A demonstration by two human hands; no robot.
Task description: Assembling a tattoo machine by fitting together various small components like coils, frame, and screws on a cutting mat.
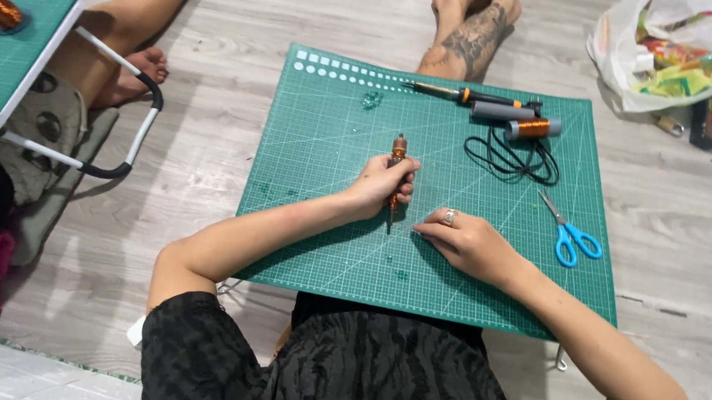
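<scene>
The cutting mat (329, 137) looked matt, rubbery green; the floor (207, 94) was pale, grainy wood. The tool (395, 174) gleamed coppery, probably metal. The scissors (570, 235) had glossy blue plastic handles.

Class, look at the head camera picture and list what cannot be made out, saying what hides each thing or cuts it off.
- Middle of the copper-coloured tool: wrapped by the left hand.
- Its lower tip: too thin to tell.
- Right hand fingertips: whether they pin anything to the green cutting mat is too small to see.
- Plastic bag contents: blurred by the film, cut by the top edge.
- Dark box beside the bag: partly hidden by the bag.
</scene>
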